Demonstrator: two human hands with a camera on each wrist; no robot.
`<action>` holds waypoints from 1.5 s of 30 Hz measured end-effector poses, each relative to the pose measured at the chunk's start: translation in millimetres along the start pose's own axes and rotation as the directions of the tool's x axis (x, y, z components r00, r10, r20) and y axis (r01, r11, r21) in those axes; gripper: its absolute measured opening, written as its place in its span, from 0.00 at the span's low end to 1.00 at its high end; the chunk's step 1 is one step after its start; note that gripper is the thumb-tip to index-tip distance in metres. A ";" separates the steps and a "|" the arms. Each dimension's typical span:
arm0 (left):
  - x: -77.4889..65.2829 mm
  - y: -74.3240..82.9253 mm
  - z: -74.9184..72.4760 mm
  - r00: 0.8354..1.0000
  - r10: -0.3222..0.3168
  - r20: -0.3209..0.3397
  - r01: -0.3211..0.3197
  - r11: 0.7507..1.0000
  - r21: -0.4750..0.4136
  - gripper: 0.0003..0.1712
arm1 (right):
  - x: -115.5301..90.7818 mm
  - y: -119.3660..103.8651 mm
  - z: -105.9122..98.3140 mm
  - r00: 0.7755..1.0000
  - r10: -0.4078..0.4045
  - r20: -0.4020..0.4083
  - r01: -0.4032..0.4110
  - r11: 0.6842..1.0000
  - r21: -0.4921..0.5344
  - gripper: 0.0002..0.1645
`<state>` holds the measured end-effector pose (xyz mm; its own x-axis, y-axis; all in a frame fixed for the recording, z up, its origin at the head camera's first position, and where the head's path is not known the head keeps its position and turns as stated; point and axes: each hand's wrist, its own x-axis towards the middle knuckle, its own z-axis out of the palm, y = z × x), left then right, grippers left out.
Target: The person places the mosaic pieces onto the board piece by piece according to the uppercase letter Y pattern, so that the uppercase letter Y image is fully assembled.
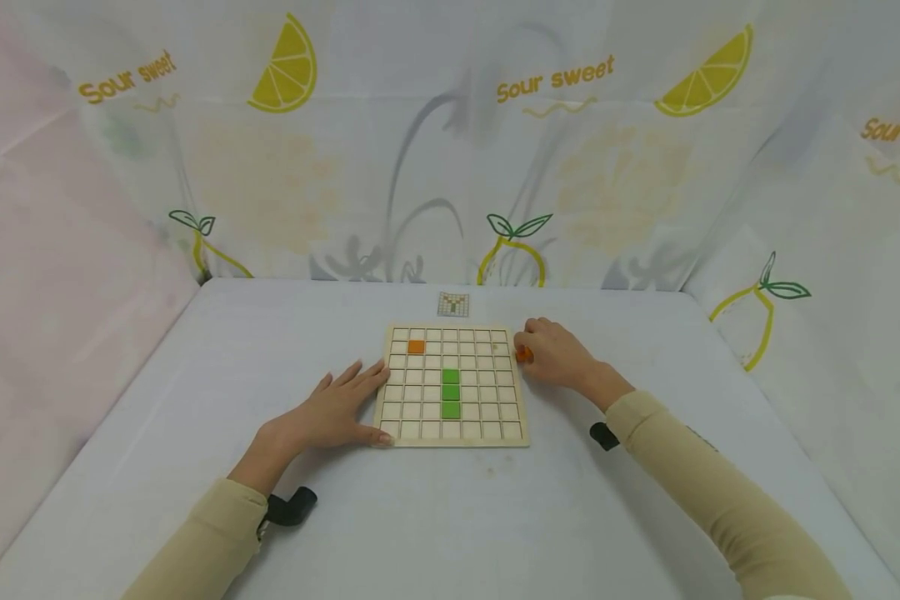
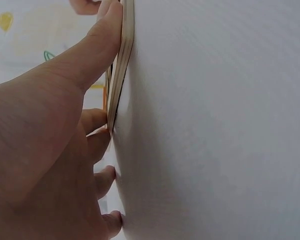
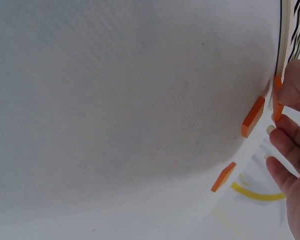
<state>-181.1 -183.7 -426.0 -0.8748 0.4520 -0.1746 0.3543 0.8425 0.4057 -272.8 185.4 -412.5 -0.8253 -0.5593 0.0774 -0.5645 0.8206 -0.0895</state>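
A square wooden grid board [image 1: 412,442] lies flat on the table, with one orange tile [image 1: 416,347] in its upper left and a column of green tiles [image 1: 451,392] near its middle. My left hand [image 1: 337,412] rests at the board's left edge, fingers spread, with the thumb on the near left corner. Just past the board's right edge, my right hand [image 1: 558,354] pinches an orange square tile [image 3: 278,98] between thumb and finger. Two further orange tiles, a nearer one [image 3: 253,117] and a farther one [image 3: 223,176], lie on the table beside that hand in the right wrist view.
Behind the board lies a small card [image 1: 453,304] printed with a grid pattern. The white table [image 1: 450,517] reaches back to a lemon-printed cloth [image 1: 450,150], which also hangs at both sides. Dark wrist devices show below both sleeves.
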 end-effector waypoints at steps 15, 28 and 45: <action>0.5 -1.0 -0.5 1.000 -0.007 0.010 0.007 1.000 0.002 0.64 | 4.7 -4.0 -6.3 0.999 -0.044 -0.016 0.045 0.998 0.050 0.10; -0.9 -2.3 -1.1 1.000 -0.013 0.021 0.013 1.000 0.016 0.64 | 15.3 -12.7 -2.9 0.997 -0.071 -0.035 0.073 0.994 0.081 0.09; -1.9 2.1 -2.8 1.000 0.001 0.012 -0.001 1.000 0.003 0.64 | 30.0 -27.8 3.6 0.995 -0.097 -0.032 0.099 0.991 0.094 0.09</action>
<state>-179.7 -183.6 -422.3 -0.8704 0.4560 -0.1854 0.3560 0.8433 0.4027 -281.9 145.4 -411.3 -0.7659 -0.6321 0.1173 -0.6425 0.7463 -0.1739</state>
